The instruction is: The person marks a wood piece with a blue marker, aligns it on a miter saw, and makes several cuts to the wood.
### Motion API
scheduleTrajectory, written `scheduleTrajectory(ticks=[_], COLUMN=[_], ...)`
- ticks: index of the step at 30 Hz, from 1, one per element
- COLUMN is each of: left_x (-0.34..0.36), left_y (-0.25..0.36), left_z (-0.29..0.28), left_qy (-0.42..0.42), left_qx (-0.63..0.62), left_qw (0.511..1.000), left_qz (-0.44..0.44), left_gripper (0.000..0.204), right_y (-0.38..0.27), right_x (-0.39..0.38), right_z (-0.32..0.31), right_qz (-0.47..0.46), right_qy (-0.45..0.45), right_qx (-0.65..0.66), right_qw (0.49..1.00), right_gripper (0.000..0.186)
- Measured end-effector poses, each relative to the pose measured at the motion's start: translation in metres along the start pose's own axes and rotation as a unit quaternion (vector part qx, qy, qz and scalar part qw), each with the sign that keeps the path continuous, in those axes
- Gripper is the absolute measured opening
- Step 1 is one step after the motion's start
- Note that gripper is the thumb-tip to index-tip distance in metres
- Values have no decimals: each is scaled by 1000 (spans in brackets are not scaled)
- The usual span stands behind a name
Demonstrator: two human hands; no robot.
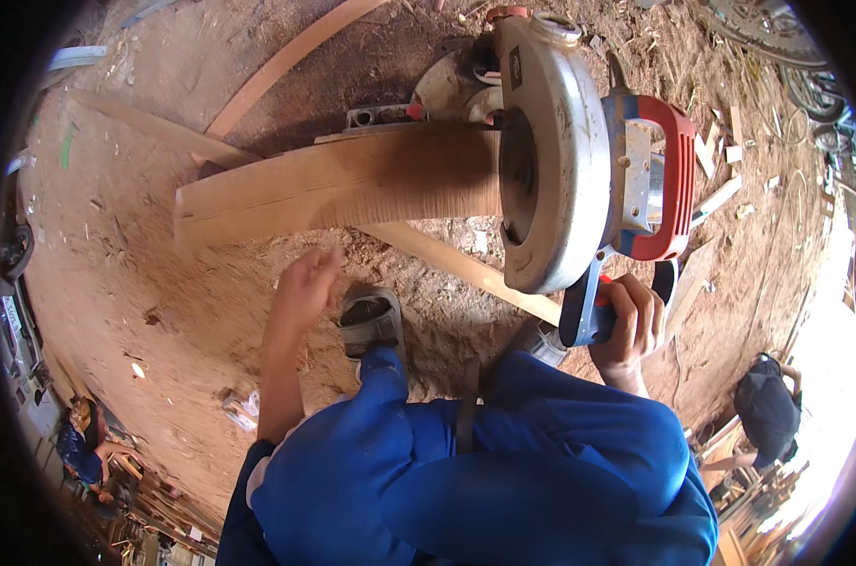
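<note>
A large circular saw (568, 156) with a grey metal guard rests at the right end of a thick, curved wooden plank (343, 193). My right hand (628, 325) is wrapped round its blue rear handle (587, 311), while the red front handle (671, 179) is free. The guard hides the blade's edge. My left hand (307, 283) is in the air just short of the plank's near edge, apart from the wood. Its fingers are smeared by motion. A narrow wooden strip (447, 259) slants beneath the plank.
My sandalled foot (371, 319) is close below the plank. Another curved board (277, 71) lies beyond it on the dirt floor (98, 274). Wood offcuts (721, 193) are scattered at right. Other people are at the lower left (81, 443) and lower right (766, 401).
</note>
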State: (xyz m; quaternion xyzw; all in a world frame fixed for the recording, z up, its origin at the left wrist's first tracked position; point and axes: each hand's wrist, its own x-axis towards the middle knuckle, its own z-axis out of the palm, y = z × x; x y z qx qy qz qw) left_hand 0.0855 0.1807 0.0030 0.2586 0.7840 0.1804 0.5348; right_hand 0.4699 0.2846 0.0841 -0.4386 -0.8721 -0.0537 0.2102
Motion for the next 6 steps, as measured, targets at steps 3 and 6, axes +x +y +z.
scheduleTrajectory(ticks=[3,6], left_x=[-60,-101], left_y=[101,173], left_z=[-8,7], left_qy=[-147,-188], left_qx=[89,121], left_qw=[972,867], left_qz=[163,445], left_gripper=[33,23], right_y=[1,1], right_x=[-2,3], right_z=[-1,-4], right_qz=[-4,-16], right_qy=[0,14], right_qx=[4,24], right_qw=[1000,999], right_gripper=[27,27])
